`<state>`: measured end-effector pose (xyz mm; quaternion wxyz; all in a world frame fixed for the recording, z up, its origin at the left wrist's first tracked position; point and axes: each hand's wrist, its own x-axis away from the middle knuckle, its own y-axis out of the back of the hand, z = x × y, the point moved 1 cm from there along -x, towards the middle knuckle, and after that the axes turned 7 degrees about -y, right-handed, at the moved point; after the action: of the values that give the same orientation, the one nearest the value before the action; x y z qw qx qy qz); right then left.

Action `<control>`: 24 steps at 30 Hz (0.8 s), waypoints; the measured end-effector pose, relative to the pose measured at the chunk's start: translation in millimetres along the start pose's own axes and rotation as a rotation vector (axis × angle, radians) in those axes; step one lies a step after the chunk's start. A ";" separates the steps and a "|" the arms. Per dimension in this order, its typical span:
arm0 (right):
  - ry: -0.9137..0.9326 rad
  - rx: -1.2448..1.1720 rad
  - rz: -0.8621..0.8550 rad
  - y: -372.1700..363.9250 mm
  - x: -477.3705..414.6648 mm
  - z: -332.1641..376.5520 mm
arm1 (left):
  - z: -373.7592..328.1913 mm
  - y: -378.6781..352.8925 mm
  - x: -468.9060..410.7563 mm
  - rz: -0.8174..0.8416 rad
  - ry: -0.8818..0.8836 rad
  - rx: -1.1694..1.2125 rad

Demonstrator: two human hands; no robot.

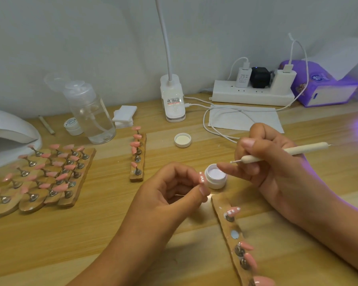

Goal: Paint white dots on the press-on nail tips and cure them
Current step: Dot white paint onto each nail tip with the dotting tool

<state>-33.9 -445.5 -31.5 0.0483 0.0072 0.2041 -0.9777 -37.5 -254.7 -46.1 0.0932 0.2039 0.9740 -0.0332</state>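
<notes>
My left hand (174, 186) pinches a pink nail tip (202, 179) that carries several white dots, right beside the small open jar of white gel (215, 176). My right hand (277, 162) grips a cream dotting tool (281, 153), its metal point hovering just above the jar. Below the jar a wooden holder strip (228, 228) bears pink tips; the top one (233, 211) has white dots, and one stand spot sits bare.
Several wooden strips of plain pink tips (41, 176) lie at left, one more strip (137, 153) in the middle. The jar's lid (182, 140), a pump bottle (91, 114), a white curing lamp (6, 135), a clip lamp (173, 98), a power strip (252, 93) and cables stand behind.
</notes>
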 end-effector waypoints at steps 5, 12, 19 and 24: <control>0.003 -0.057 -0.099 6.6 -5.1 2.5 | -5.4 -6.3 1.6 0.103 -0.094 -0.127; -0.005 -0.025 -0.125 10.6 -6.9 1.0 | -14.6 -11.9 7.2 0.294 -0.179 -0.200; -0.010 -0.014 -0.136 7.8 -5.8 2.1 | -5.9 -9.5 8.0 0.306 -0.213 -0.358; -0.003 -0.004 -0.123 8.8 -5.4 1.8 | -2.4 -12.5 8.4 0.260 -0.234 -0.431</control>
<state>-27.6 -453.7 -33.2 -0.0116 -0.0070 0.2060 -0.9784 -50.5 -262.6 -45.1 0.2500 0.2976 0.9067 0.1636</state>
